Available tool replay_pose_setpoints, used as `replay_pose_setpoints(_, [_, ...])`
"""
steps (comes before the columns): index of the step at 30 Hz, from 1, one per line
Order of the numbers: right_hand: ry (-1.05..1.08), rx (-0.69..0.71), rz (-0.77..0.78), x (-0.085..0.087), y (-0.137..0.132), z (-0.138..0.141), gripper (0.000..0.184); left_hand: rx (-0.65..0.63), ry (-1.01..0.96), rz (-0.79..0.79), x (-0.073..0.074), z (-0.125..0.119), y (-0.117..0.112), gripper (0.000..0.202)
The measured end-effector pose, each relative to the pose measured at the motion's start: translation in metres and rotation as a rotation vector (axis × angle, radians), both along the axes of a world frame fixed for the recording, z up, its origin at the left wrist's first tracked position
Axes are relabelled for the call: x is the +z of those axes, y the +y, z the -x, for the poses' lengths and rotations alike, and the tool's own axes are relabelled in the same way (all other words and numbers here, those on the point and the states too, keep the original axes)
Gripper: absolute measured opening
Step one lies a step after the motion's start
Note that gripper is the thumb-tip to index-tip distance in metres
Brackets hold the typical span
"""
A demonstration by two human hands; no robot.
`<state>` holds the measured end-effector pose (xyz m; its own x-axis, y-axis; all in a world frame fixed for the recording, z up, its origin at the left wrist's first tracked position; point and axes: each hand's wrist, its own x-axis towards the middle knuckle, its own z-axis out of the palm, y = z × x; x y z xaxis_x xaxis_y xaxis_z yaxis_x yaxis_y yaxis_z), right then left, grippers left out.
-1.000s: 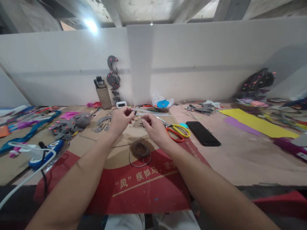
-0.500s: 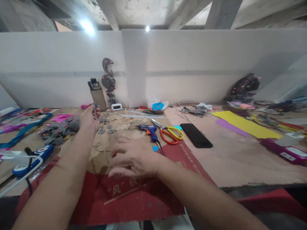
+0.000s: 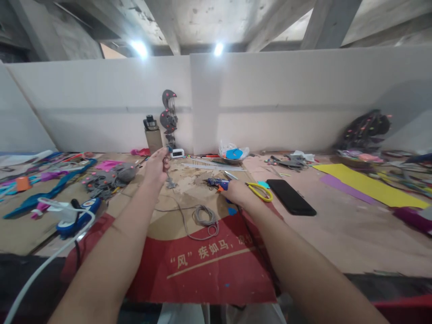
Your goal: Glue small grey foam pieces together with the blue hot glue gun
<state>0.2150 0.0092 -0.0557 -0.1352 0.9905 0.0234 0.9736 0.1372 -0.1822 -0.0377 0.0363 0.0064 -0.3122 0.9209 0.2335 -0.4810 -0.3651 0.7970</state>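
Observation:
My left hand [image 3: 157, 165] is raised over the cardboard sheet [image 3: 189, 234], its fingers pinched on a thin wire with a small grey cut-out piece [image 3: 170, 182] hanging below it. My right hand [image 3: 236, 192] is closed around the grip of a blue hot glue gun [image 3: 216, 182], whose nozzle points left along the cardboard. A coil of grey wire [image 3: 202, 216] lies on the cardboard between my two forearms. Yellow and orange scissors [image 3: 258, 189] lie just behind my right hand, partly hidden by it.
A black phone [image 3: 292, 196] lies right of the scissors. Yellow paper [image 3: 364, 182] and craft clutter fill the right side. Grey cut-outs [image 3: 104, 180], a blue power strip [image 3: 76, 211] and a white cable sit at left. A bottle [image 3: 153, 135] and a hanging ornament [image 3: 168, 118] stand against the white wall.
My right hand has left the cardboard, where it lay flat, and closed on the glue gun. The left hand keeps its wire and piece raised. The wire coil is uncovered again.

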Motion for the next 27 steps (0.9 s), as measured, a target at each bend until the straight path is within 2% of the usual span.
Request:
replay_pose_setpoints(2, [0.077, -0.029, -0.043, -0.008, 0.001, 0.003, 0.024, -0.029, 0.042, -0.011, -0.001, -0.004, -0.003, 0.017])
replay_pose_setpoints(5, [0.189, -0.073, -0.100, -0.008, 0.002, 0.006, 0.021, -0.053, 0.080, -0.018, -0.003, -0.008, -0.006, 0.021])
replay_pose_setpoints(8, [0.535, -0.101, -0.221, 0.000, 0.000, 0.011, 0.023, -0.042, 0.107, 0.001, -0.004, -0.011, -0.008, 0.024])
replay_pose_setpoints(11, [0.946, 0.024, -0.304, 0.011, -0.010, 0.021, 0.029, -0.024, 0.137, 0.026, -0.006, -0.013, -0.008, 0.024])
replay_pose_setpoints(15, [1.217, 0.246, -0.315, 0.023, -0.029, 0.036, 0.028, -0.041, 0.192, 0.049, -0.011, -0.018, -0.007, 0.025])
replay_pose_setpoints(20, [1.234, 0.384, -0.314, 0.027, -0.038, 0.040, 0.021, -0.074, 0.228, 0.046, -0.014, -0.027, -0.011, 0.026])
replay_pose_setpoints(27, [1.123, 0.391, -0.357, 0.025, -0.038, 0.039, 0.019, -0.112, 0.222, 0.078, -0.011, -0.038, -0.018, 0.027])
